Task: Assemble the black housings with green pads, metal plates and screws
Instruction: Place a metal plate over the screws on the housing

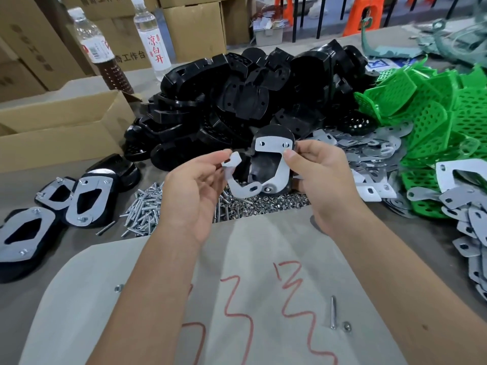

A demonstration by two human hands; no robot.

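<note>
— Left hand (pixel 193 192)?
— Raised over the middle of the table (pixel 31 293), thumb and forefinger pinching the top tab of a curved metal plate (pixel 235 177). Plate's lower end overlapping the housing's bottom corner.

— And the right hand (pixel 320 175)?
— Gripping a black housing (pixel 266 168) by its right side, thumb pressed on the fitted plate (pixel 274 147) near one screw. Held upright, just above the screw heap.

— Fitted plate fastened?
— Two screw heads showing along its top band. Whether tight, cannot tell.

— Loose stock?
— Pile of black housings (pixel 253 98) toward the far edge, centre. Green pads (pixel 427 114) heaped at the far right. Metal plates (pixel 369 154) spilled between those two heaps and down the right edge. Screws (pixel 143 209) and nuts (pixel 266 204) in a heap mid-table, under both hands.

— Finished pieces?
— Assembled housings (pixel 84 201) lined along the left edge, plates facing up.

— Anything else?
— Cardboard box (pixel 60 127) at the far left, two bottles (pixel 152 38) behind it. Pale sheet (pixel 158 312) with red scrawl at the near edge, one stray screw (pixel 333 312) lying on it.
</note>
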